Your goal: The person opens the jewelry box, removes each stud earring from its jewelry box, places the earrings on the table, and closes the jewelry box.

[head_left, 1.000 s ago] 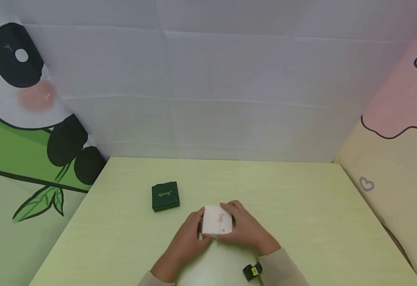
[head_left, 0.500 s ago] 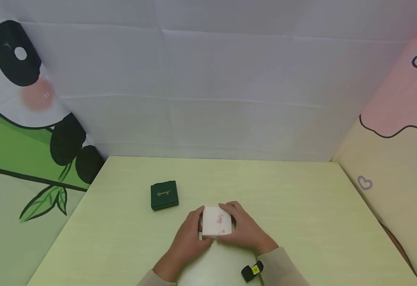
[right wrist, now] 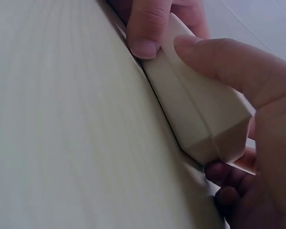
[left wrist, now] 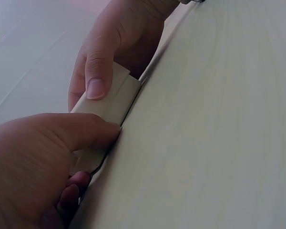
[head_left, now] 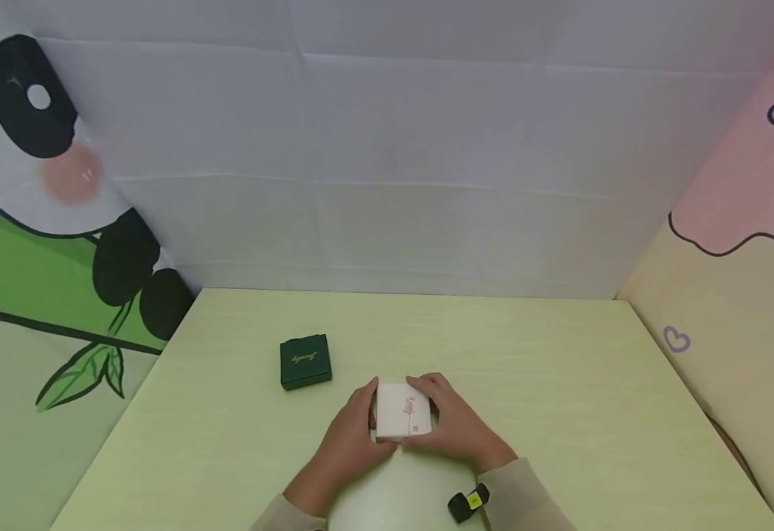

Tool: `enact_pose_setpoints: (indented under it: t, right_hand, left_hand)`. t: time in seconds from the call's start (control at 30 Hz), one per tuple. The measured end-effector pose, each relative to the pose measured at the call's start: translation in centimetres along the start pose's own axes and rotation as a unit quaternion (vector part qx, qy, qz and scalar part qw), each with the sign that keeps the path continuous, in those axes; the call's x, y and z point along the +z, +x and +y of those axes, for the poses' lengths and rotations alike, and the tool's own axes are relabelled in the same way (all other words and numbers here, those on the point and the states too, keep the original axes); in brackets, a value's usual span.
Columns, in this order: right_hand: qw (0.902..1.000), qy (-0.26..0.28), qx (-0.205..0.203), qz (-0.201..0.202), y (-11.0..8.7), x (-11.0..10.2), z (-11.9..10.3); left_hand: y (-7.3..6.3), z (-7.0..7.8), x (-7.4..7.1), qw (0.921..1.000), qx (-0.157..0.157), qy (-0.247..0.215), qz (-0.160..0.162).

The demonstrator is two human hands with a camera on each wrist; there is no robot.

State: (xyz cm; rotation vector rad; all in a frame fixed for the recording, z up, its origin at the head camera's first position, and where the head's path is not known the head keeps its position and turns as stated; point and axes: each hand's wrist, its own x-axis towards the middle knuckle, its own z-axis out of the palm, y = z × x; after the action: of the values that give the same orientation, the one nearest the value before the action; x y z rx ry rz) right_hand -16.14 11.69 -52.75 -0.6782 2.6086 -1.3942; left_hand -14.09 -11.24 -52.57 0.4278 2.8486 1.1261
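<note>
A small white lidded box [head_left: 400, 409] with a pink flower print on top sits low at the table's front middle. My left hand [head_left: 351, 442] grips its left side, fingers behind and thumb at the near side. From the right, my right hand [head_left: 462, 428] holds it the same way. In the right wrist view a seam runs along the white box [right wrist: 181, 102]; the right thumb presses above that seam, the left thumb below it. The left wrist view shows both thumbs against the near wall of the white box [left wrist: 119, 95]. The box's inside is hidden.
A dark green box [head_left: 305, 363] with gold lettering lies on the pale table [head_left: 526, 369], behind and left of the hands. A black strap device with a yellow label [head_left: 468, 504] is at the right cuff. A white sheet [head_left: 413, 169] hangs behind the table.
Both hands keep their hold on the white box, which stays almost in place. The view shifts very slightly; the green box has not moved on the table.
</note>
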Motion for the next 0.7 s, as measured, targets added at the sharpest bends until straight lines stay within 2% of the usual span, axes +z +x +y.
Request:
enact_pose_setpoints:
  t: [0.1,0.3,0.7]
  right_hand:
    - [1.0000,0.000,0.005,0.004,0.14,0.23,0.01]
    - [0.9996,-0.015,0.013,0.018,0.38,0.42,0.18]
    - [0.9990,-0.039,0.006,0.021,0.36,0.40,0.16]
  left_hand:
    - [0.20,0.02,-0.06,0.9999,-0.010,-0.002,-0.006]
    - [0.83,-0.09,-0.03,0.9999,-0.006,0.010,-0.002]
    - [0.59,0.04,-0.07,1.0000,-0.003,0.005,-0.006]
